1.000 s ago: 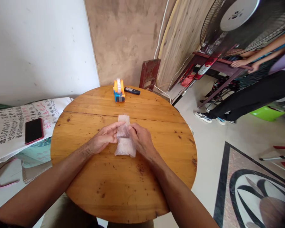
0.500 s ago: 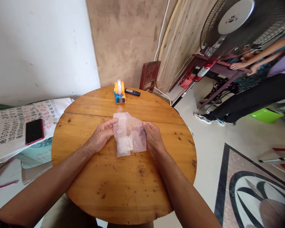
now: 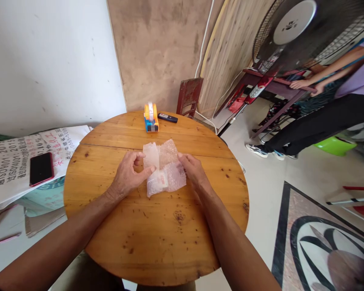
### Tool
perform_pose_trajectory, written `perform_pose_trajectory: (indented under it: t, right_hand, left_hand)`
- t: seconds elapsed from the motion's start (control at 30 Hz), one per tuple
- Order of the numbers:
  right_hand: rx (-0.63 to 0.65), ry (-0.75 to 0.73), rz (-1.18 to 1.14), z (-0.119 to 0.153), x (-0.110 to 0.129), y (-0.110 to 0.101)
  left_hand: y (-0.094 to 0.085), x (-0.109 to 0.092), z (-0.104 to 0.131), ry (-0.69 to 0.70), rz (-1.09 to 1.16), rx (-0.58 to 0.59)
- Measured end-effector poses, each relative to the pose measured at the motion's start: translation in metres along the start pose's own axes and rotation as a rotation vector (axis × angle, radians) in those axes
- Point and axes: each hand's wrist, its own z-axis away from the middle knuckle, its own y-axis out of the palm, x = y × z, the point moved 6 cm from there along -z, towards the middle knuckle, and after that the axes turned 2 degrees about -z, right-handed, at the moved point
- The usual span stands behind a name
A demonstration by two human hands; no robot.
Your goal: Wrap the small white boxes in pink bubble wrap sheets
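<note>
A sheet of clear bubble wrap (image 3: 170,161) lies on the round wooden table (image 3: 151,238), with a small whitish packet (image 3: 160,180) at its lower left part; what the packet holds is too small to tell. My left hand (image 3: 130,173) is at the wrap's left edge, thumb resting on the wrap and fingers curled apart from the thumb. My right hand (image 3: 194,169) pinches the wrap's right edge between thumb and fingers.
Behind the wrap stand an orange and blue tape dispenser (image 3: 151,118) and a dark handheld device (image 3: 168,117). A phone (image 3: 41,168) lies on printed sacks at left. A chair (image 3: 189,96), fan (image 3: 286,32) and standing person (image 3: 324,121) are beyond the table.
My left thumb has moved right onto the wrap, and its fingers have parted from the thumb. The wrap's right part has spread and shifted shape. The whole view has shifted slightly.
</note>
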Motion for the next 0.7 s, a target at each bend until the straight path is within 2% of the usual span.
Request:
perform_pose_trajectory:
  t: [0.07,0.17,0.23,0.3,0.37,0.47,0.6,0.7]
  right_hand:
    - [0.023,-0.035,0.068,0.0,0.0,0.004]
    - [0.023,-0.086,0.087,0.0,-0.001,0.009]
    - [0.028,-0.08,0.046,0.001,-0.003,0.01]
    - [0.024,-0.078,0.042,0.001,-0.002,0.008]
    - [-0.005,-0.111,0.112,0.001,0.001,0.002]
    - [-0.104,-0.191,0.29,0.001,0.009,-0.011]
    - [-0.176,-0.229,0.478,0.0,0.013,-0.02]
    - [-0.199,-0.214,0.585,-0.001,0.011,-0.02]
  left_hand:
    - [0.003,-0.002,0.002,-0.003,-0.046,0.045]
    - [0.016,-0.001,0.008,-0.062,-0.044,0.226]
    - [0.023,-0.003,0.01,-0.067,0.015,0.303]
    - [0.025,-0.004,0.011,-0.088,0.155,0.33]
    - [0.023,-0.002,0.009,-0.157,0.32,0.317]
    - [0.015,0.007,0.002,-0.266,0.44,0.217]
    - [0.007,0.026,-0.005,-0.32,0.383,0.11]
    - [0.001,0.029,-0.005,-0.241,0.3,0.025]
